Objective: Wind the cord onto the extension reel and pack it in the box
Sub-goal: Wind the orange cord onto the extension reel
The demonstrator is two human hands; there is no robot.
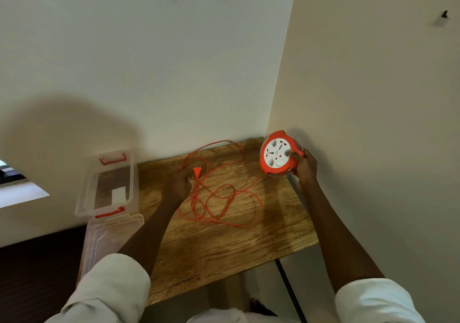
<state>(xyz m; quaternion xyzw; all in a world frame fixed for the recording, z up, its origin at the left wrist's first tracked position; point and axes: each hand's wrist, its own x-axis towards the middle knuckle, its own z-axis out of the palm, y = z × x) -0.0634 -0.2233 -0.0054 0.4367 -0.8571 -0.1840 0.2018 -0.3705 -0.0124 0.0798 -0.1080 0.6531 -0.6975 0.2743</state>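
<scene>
The right hand (pixel 306 167) grips the reel (pixel 278 153) at the table's far corner; the left hand (pixel 177 185) holds the loose cord (pixel 224 198) near its plug; winding seems barely begun, and the box (pixel 107 183) waits open.

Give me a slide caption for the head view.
Right hand grips reel; left hand at loose cord.

I stand in a plain room of a home: a small wooden table (pixel 224 243) sits in a corner of bare cream walls (pixel 154 56), beside a window sill (pixel 22 195).
</scene>
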